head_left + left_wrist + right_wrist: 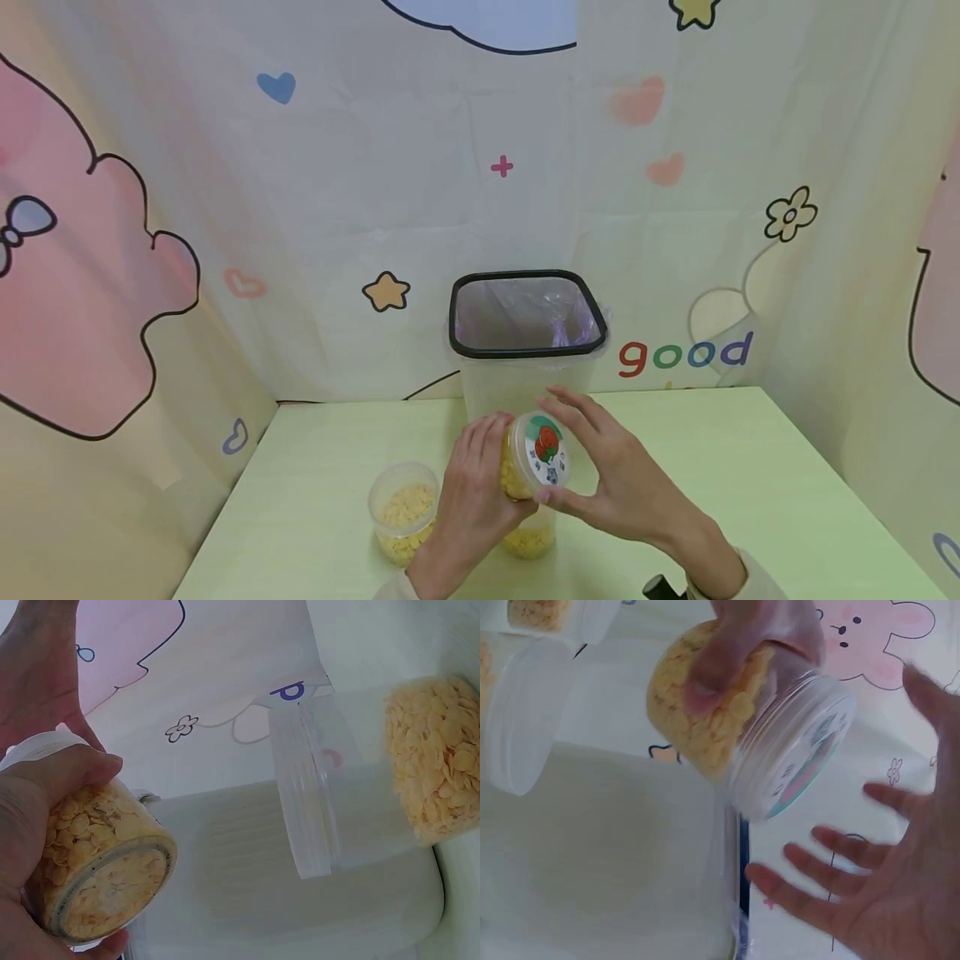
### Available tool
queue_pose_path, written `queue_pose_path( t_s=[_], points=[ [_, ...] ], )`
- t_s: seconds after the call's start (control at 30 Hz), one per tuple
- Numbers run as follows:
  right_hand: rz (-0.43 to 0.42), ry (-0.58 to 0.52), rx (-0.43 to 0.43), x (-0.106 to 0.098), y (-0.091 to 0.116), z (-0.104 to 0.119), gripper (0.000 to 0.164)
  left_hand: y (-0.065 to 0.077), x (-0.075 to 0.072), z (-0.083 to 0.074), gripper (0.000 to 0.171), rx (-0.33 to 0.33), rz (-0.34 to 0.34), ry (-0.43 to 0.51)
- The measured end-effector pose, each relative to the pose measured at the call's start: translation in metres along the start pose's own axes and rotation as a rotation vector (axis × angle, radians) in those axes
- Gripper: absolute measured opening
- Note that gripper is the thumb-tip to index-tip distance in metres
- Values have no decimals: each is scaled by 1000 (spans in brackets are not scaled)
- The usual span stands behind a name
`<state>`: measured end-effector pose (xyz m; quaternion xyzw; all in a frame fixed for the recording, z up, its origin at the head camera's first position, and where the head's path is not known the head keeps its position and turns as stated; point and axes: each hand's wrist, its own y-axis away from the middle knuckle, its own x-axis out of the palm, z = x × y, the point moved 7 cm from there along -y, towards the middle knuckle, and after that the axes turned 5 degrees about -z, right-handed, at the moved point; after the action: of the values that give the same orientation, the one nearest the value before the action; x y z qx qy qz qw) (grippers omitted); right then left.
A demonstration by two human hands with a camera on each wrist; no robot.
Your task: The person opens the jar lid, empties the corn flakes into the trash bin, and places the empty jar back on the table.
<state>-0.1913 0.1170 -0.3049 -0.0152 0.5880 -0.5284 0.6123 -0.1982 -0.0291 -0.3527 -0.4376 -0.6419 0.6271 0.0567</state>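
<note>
My left hand [476,475] grips a clear plastic jar [513,479] of yellow flakes, tilted so that its lid [547,450], with a red and green sticker, faces right. In the left wrist view, the thumb and fingers wrap round this jar, its base [112,892] turned toward the camera. My right hand [615,467] is beside the lid with its fingers spread. The right wrist view shows this hand [885,877] apart from the lid [795,750]. A second jar [528,543] of flakes stands under the hands, partly hidden; a third jar [405,512] is left of them.
Behind the hands stands a pale bin [487,383] with a black rim [525,353] and a thin plastic liner. A printed cloth [420,167] hangs around the pale green table [300,500]. Part of a dark object [660,587] shows near the right wrist.
</note>
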Motion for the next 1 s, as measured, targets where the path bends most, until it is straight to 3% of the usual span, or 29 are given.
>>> queue_pose_path(
  t_s=[0.23,0.57,0.8,1.0],
  points=[
    [-20,50,207,2,3,-4,71,0,1,-1,96,-5,21,-11],
    [22,128,362,13,1,-8,70,0,2,-4,99,15,19,-38],
    [22,117,368,16,0,-7,66,0,2,-5,99,22,24,-50],
    [4,110,282,15,-1,-4,63,0,2,-4,97,14,29,-59]
  ],
)
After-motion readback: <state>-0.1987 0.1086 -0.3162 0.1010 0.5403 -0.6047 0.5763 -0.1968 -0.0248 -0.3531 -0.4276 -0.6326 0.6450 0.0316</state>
